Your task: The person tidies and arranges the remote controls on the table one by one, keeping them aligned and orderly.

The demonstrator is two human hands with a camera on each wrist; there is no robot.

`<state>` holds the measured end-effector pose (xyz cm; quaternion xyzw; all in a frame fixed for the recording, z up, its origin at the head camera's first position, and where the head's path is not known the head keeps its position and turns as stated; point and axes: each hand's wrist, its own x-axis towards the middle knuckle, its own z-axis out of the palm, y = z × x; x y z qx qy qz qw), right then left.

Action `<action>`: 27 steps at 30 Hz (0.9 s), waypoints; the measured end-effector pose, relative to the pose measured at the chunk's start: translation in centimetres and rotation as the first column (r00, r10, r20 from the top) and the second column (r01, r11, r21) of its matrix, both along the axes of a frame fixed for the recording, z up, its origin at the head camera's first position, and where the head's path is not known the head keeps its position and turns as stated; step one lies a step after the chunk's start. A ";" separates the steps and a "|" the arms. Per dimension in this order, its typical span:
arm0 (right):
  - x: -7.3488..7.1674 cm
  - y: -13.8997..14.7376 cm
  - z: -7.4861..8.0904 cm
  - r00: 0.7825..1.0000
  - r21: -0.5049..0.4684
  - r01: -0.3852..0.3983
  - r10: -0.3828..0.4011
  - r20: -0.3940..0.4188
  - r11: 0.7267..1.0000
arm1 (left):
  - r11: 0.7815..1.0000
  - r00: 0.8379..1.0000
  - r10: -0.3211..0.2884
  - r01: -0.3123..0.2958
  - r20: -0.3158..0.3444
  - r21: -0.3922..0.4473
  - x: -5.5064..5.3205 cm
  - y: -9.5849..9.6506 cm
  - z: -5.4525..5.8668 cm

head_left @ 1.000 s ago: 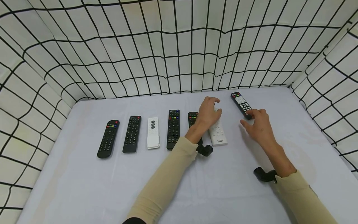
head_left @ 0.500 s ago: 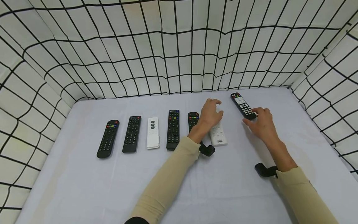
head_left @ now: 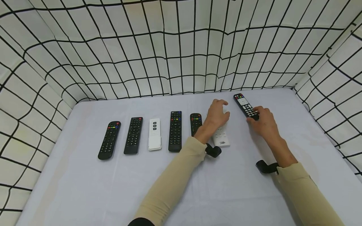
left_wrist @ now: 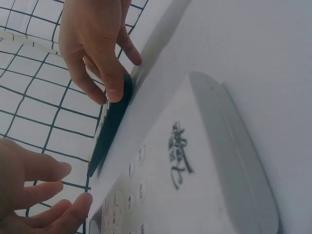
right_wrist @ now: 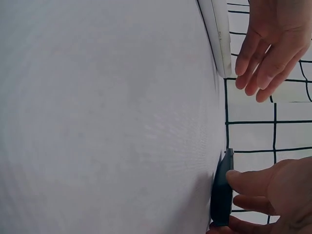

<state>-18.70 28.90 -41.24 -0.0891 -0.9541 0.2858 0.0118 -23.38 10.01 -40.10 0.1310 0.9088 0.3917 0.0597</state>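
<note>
My right hand (head_left: 264,123) pinches the near end of a black remote control (head_left: 244,104) with white keys, which lies slanted at the back right. In the right wrist view its thumb presses one side of that black remote (right_wrist: 222,192), with fingers at the other side. Over the far half of a white remote control (head_left: 221,138) hovers my left hand (head_left: 216,115), fingers loosely bent with nothing between them. The left wrist view shows the printed near end of this white remote (left_wrist: 214,161) up close; its far half is hidden in the head view.
To the left lie several more remotes in a row: a black one (head_left: 196,123) partly behind my left arm, two further black ones (head_left: 175,131) (head_left: 133,135), a small white one (head_left: 154,134), and a rounded black one (head_left: 109,140). Black-lined netting (head_left: 181,56) surrounds the white table (head_left: 113,188).
My right hand's fingers have come together on the black remote, whose near end swung slightly right. My left hand has drifted a little to the right, still above the white remote.
</note>
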 end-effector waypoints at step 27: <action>0.0 0.7 0.2 0.998 -0.030 -0.057 0.058 0.040 0.998 | 0.989 0.996 -0.040 0.050 0.077 -0.138 -1.0 2.4 -0.3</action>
